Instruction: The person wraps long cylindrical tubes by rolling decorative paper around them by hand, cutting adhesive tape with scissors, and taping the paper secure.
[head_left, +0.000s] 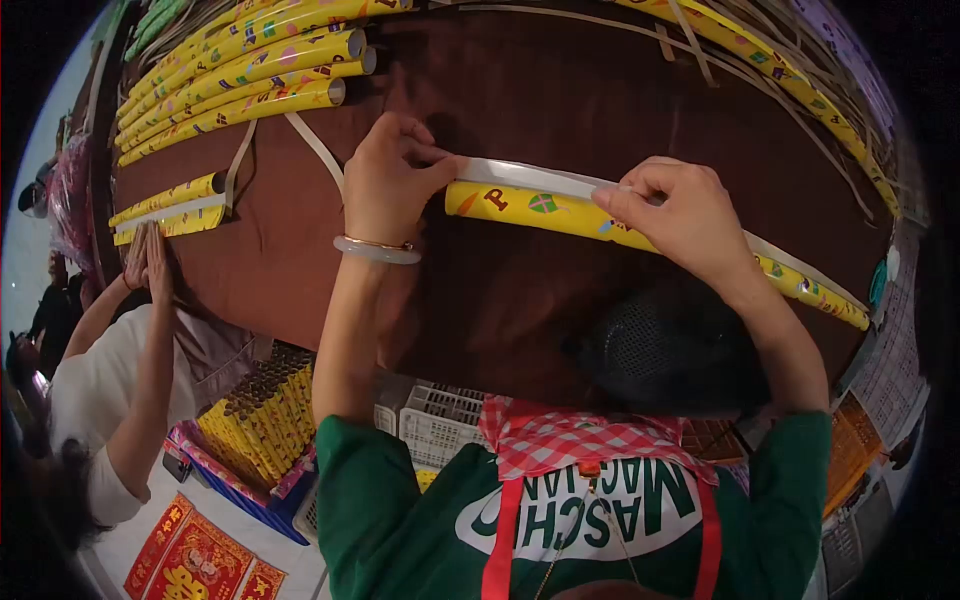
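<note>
A yellow printed paper roll [560, 215], patterned with letters and small pictures, lies lengthwise across the brown table in front of me. A white strip [530, 177] runs along its far edge; I cannot tell if it is the paper's underside or a tape. My left hand [388, 180], with a bangle at the wrist, pinches the strip's left end between thumb and fingers. Further along, my right hand [685, 212] is closed in a pinch on the same edge, its thumb lying on the white strip. The roll's right part passes behind my right forearm and shows again beyond it.
Finished-looking yellow tubes [270, 75] are stacked at the far left. Loose tan strips [318, 150] lie beside them and at the far right. At left, a co-worker's hands [150, 260] press another yellow roll [175, 210]. A dark mesh object [650, 345] sits near the table's front edge.
</note>
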